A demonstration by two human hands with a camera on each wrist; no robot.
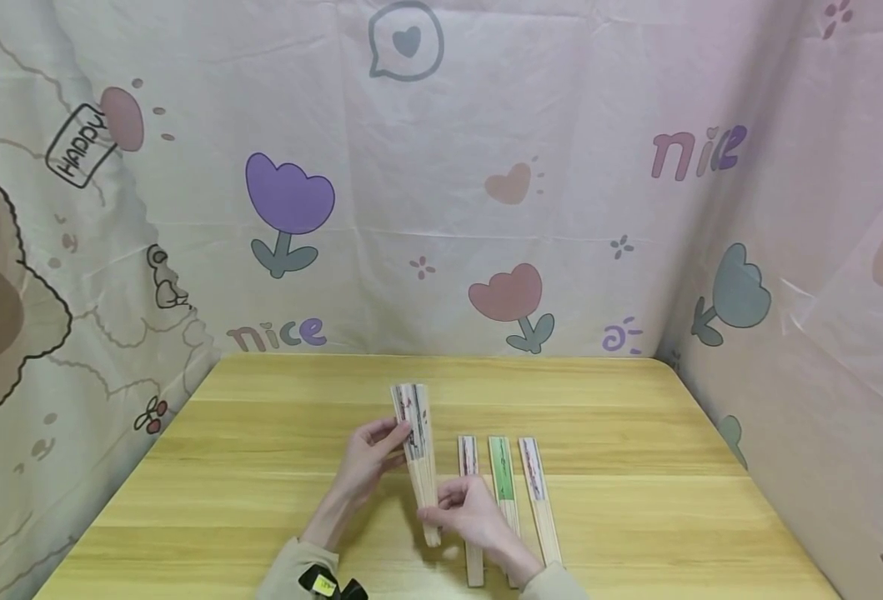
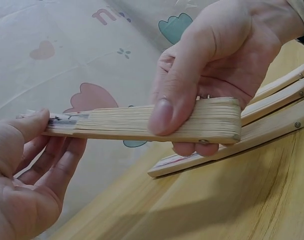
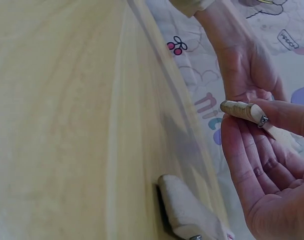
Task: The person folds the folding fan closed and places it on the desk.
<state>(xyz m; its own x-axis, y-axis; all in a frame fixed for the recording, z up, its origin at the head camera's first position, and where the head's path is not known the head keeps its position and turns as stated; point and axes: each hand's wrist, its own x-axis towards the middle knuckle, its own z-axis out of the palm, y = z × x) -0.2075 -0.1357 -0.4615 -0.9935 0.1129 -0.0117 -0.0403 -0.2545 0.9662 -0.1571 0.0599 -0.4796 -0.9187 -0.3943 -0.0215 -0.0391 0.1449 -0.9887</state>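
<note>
A folding fan [image 1: 420, 471], nearly closed, is held at a tilt above the wooden table between both hands. My left hand [image 1: 369, 454] pinches its printed paper end between thumb and fingers. My right hand [image 1: 474, 508] grips the bamboo end near the rivet, thumb on one side and fingers behind; in the left wrist view the folded ribs of the fan [image 2: 121, 122] show edge-on. Its metal rivet [image 3: 263, 120] shows in the right wrist view. Just right of it, a closed fan with a dark red print [image 1: 469, 454] lies on the table, partly behind my right hand.
A green closed fan [image 1: 501, 471] and a white closed fan with a red print [image 1: 534, 471] lie farther right, roughly side by side. The wooden table [image 1: 261, 433] meets a patterned cloth backdrop [image 1: 426, 308] at the back and both sides.
</note>
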